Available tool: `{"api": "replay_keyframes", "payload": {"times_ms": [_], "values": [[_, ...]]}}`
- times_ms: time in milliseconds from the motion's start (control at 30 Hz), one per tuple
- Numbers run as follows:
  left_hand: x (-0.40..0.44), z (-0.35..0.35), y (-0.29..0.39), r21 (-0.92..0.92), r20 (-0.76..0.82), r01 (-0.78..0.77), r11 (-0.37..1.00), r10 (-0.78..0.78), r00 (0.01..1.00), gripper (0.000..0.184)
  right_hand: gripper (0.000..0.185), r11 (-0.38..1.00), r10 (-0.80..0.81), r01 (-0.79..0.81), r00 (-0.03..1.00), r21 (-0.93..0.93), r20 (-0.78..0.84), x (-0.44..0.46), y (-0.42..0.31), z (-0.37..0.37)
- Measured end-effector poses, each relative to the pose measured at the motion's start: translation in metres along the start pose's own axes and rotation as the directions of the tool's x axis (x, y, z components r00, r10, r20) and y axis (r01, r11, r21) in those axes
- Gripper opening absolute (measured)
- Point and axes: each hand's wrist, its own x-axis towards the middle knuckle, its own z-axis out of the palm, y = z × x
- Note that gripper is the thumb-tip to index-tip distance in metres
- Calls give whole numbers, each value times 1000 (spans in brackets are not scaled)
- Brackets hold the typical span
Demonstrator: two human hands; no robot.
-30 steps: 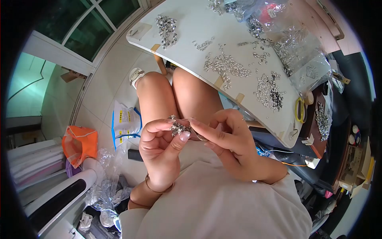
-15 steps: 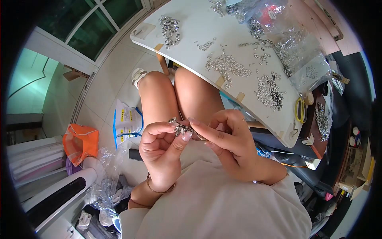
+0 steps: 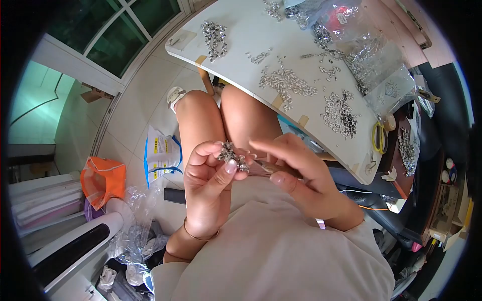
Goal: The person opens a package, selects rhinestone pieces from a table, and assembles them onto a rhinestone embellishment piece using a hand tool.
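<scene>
Sparkling cluster [image 3: 228,151]: held in the left hand, above the lap [image 3: 248,113] and just beside the right hand; small silvery and clear pieces are gathered in it, though their joins cannot be made out.

Left hand [image 3: 207,179]: thumb and fingertips are clamped on the cluster; it is gripped from the left, probably so that its other side is left within reach of the right hand.

Right hand [image 3: 307,179]: forefinger and thumb are spread apart; a slim form [image 3: 264,166] is seen between them, but whether it is gripped cannot be told.

Loose stones [image 3: 288,82]: spread on the desk [image 3: 241,30] ahead of the right hand, presumably so that single pieces can be picked out easily.

Mixed pile [image 3: 341,115]: set ahead and to the right of the right hand, apart from the paler stones, as if sorted by kind.

Far heap [image 3: 214,41]: laid well ahead of the left hand, perhaps to be out of the way.

Scissors [image 3: 379,138]: placed to the right of the right hand, near the tape roll [image 3: 389,122], where both can seemingly be reached.

Clear bags [image 3: 389,83]: piled beyond the scissors, farther from the right hand, likely as storage for stones.
</scene>
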Motion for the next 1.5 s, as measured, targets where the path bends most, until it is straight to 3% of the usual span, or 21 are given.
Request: {"api": "replay_keyframes", "payload": {"times_ms": [33, 200, 300, 367, 433, 700, 867, 933, 1133, 1233, 1367, 1500], "values": [[0, -1, 1, -32, 11, 49, 998, -49, 999, 27, 40, 994, 70, -69, 997, 80, -16, 0, -3, -1], [0, -8, 4, -121, 140, 299, 946, -282, 949, 33, 41, 958, 110, -97, 993, 270, -31, 7, 15, -6], [1, -12, 4, -144, 253, 421, 895, -378, 890, 37, 42, 906, 125, -138, 990, 401, 58, 15, 28, -6], [0, -11, 4, -140, 271, 448, 883, -401, 875, 40, 40, 817, 157, -270, 954, 510, 254, 15, 32, -7], [-2, -7, 4, -124, 242, 433, 893, -396, 886, 41, 39, 784, 164, -257, 964, 565, 211, 14, 30, -3], [0, -15, 2, -102, 295, 492, 864, -446, 845, 41, 35, 865, 210, -304, 942, 399, 261, 5, 33, -16], [0, -13, 3, -109, 260, 523, 845, -484, 836, 41, 33, 724, 137, -191, 982, 663, 133, 3, 27, -9], [1, -14, 4, -107, 279, 555, 825, -511, 813, 41, 34, 771, 173, -226, 974, 595, 146, 3, 27, -15], [0, -8, 5, 23, 133, 618, 786, -615, 777, 43, 33, 849, 94, -123, 992, 513, 83, 7, 25, -24], [0, -10, 4, 34, 137, 611, 791, -609, 781, 43, 32, 878, 91, -111, 994, 465, 65, 7, 24, -26], [-1, 0, 5, 41, 27, 606, 795, -607, 794, 43, 31, 919, 44, -57, 998, 391, 44, 7, 29, -29], [1, -3, 5, 46, 15, 626, 778, -627, 778, 41, 34, 817, 142, -136, 989, 561, 34, 4, 21, -24]]}}
